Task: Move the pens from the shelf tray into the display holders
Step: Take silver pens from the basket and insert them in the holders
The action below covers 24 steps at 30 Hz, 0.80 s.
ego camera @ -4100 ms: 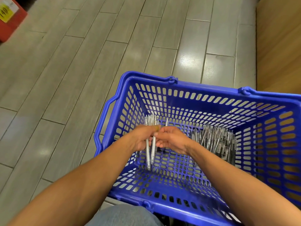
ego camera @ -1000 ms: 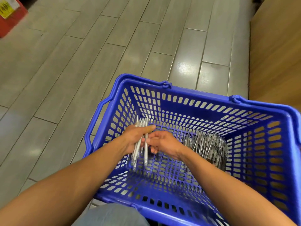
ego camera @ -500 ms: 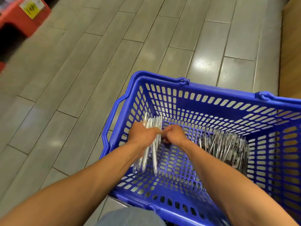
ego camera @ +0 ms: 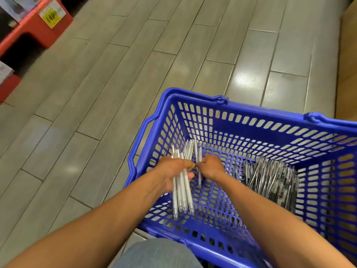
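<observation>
A blue plastic basket (ego camera: 251,117) sits in front of my knees. My left hand (ego camera: 171,172) grips a bundle of white pens (ego camera: 182,194) upright over the basket's left side. My right hand (ego camera: 210,167), just beside it, pinches a single white pen (ego camera: 199,157) next to the bundle. A heap of dark and clear pens (ego camera: 270,176) lies on the basket floor at the right. No display holder is in view.
Grey floor tiles (ego camera: 96,93) spread to the left and ahead. A red shelf unit with a yellow price tag (ego camera: 51,14) stands at the far left. A wooden panel (ego camera: 347,64) runs along the right edge. My grey-clad knee (ego camera: 156,254) is below.
The bundle in my left hand has grown since four seconds ago. My view has swung left, bringing the red shelf into sight. My right hand now pinches one pen beside the bundle.
</observation>
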Available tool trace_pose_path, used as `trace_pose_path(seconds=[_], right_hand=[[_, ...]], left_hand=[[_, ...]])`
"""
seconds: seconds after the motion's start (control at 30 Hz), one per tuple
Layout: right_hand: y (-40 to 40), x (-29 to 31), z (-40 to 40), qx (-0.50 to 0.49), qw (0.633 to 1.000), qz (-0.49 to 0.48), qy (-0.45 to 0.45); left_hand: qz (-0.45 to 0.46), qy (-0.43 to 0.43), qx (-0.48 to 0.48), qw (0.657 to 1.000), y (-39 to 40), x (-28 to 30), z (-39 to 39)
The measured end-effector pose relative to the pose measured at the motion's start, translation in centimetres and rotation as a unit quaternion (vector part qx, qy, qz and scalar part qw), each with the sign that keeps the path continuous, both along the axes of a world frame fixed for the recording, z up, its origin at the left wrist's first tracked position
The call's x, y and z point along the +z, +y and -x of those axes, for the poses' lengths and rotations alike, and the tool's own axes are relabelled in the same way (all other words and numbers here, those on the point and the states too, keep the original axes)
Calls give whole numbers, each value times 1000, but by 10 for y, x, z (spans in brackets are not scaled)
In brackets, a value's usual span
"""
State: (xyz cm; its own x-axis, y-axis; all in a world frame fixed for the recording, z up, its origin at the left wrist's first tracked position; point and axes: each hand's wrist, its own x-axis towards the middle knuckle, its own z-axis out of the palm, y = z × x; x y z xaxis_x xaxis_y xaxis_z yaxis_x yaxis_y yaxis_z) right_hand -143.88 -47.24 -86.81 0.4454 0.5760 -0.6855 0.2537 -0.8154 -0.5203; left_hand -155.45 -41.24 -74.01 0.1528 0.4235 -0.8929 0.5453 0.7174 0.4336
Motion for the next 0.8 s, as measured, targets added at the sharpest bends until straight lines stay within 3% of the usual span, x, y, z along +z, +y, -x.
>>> trace_pose_path(seconds=[0.07, 0.2, 0.4, 0.57, 0.63, 0.7, 0.73, 0.8], right_hand=[[-15, 17, -5, -37, 989, -76, 119], [-39, 60, -7, -46, 921, -179, 342], [-41, 89, -4, -11, 895, -208, 395], [-34, 71, -24, -20, 890, -173, 422], [-24, 50, -33, -47, 926, -136, 349], [-9, 23, -33, -60, 980, -88, 170], [-1, 13, -30, -52, 993, -69, 82], [12, -2, -18, -18, 999, -40, -10]], left_hand=[[12, -13, 29, 999, -2, 2, -1], [38, -44, 71, 996, -6, 2, -5], [30, -60, 49, 997, -9, 2, -7], [-5, -40, 54, 998, -5, -11, -5], [-14, -25, 56, 998, -3, -13, -5], [-16, -15, 52, 998, -1, -14, -5], [-16, -13, 53, 998, -1, -14, -4], [-17, -9, 52, 998, -1, -14, -4]])
